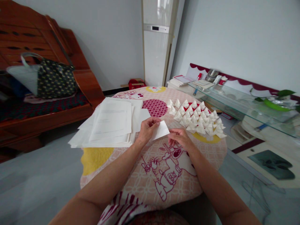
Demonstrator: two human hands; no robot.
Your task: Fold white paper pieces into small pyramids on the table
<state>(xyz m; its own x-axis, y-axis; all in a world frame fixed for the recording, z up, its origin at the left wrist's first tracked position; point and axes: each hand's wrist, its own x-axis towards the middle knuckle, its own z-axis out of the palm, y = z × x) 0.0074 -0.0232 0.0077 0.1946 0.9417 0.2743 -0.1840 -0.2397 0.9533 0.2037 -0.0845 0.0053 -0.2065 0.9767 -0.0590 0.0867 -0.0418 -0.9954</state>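
Between my two hands is a small folded piece of white paper (161, 130), held just above the cloth-covered table (138, 178). My left hand (147, 128) pinches its upper left edge between thumb and fingers. At the paper's right corner, my right hand (179, 137) has its thumb and forefinger closed on it, the other fingers curled beneath. Left of my hands lies a loose stack of white paper sheets (112, 122), some with faint print. Several folded white paper pieces (199, 117) with pointed tips stand in rows on the table's right side.
A glass-topped cabinet (241, 103) with cups, papers and a green plant runs along the right wall. A wooden bench (89, 84) bearing a dark patterned bag (56, 78) stands at the left. Behind the table rises a tall white air conditioner (156, 53).
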